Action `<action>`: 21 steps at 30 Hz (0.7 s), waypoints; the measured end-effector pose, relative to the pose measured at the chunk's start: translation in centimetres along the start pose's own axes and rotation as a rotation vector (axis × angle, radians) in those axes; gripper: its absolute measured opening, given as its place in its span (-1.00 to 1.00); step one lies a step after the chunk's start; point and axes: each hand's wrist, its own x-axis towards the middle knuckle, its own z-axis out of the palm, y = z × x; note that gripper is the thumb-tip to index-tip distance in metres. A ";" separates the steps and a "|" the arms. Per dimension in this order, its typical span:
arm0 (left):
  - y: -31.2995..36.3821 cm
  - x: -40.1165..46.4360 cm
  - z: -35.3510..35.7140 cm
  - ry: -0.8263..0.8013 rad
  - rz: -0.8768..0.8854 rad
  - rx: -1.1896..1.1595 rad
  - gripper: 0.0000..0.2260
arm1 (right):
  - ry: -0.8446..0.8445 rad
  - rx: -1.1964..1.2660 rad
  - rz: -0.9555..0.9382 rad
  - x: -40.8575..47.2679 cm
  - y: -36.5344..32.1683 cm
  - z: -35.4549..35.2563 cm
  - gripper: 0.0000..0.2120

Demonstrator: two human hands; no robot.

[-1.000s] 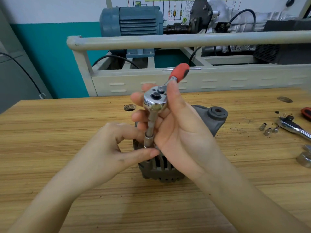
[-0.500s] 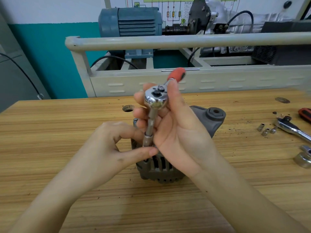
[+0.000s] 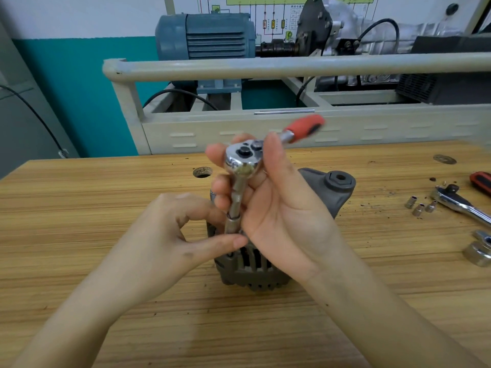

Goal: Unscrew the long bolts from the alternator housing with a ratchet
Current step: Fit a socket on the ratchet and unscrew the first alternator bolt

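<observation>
My right hand (image 3: 276, 208) wraps the ratchet (image 3: 243, 162) head and extension; my left hand (image 3: 170, 235) pinches the socket (image 3: 231, 224) below, seated on the alternator housing (image 3: 255, 269) under my fingers. Bolt hidden, likely mid-unscrew; how many remain I can't tell.

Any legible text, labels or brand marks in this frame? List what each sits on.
None can be read.
White wall poster with circuit diagram: small print, too blurred to read.
Chrome ratchet with red-and-black handle: no visible marking.
Grey cast alternator housing: no visible marking.
</observation>
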 end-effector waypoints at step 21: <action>0.3 -0.1 0.0 -0.048 -0.022 -0.036 -0.62 | -0.019 -0.046 0.020 0.0 0.0 -0.2 -0.68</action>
